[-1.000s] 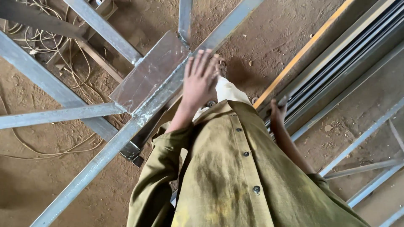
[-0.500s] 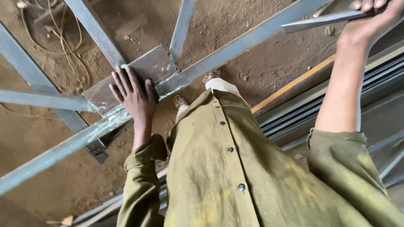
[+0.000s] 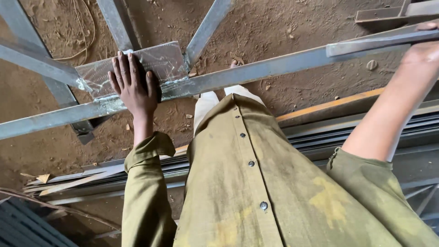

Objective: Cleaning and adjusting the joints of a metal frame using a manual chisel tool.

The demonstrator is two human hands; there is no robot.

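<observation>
Pressing flat with fingers spread, your left hand (image 3: 132, 84) rests on the steel gusset plate (image 3: 137, 68), which sits where the frame bars meet the long steel beam (image 3: 256, 71). Keep your palm clear of the plate's bright edges. Your right hand (image 3: 423, 45) grips a flat bar (image 3: 375, 43) at the frame's edge; its fingers are mostly cut off, so its grip cannot be told.

Left hand (image 3: 134, 84) lies flat, fingers spread, on the gusset plate (image 3: 155, 64) of a steel truss. Right hand (image 3: 423, 48) grips a flat steel bar (image 3: 370, 44) at the upper right, above the dirt floor (image 3: 283, 18).
</observation>
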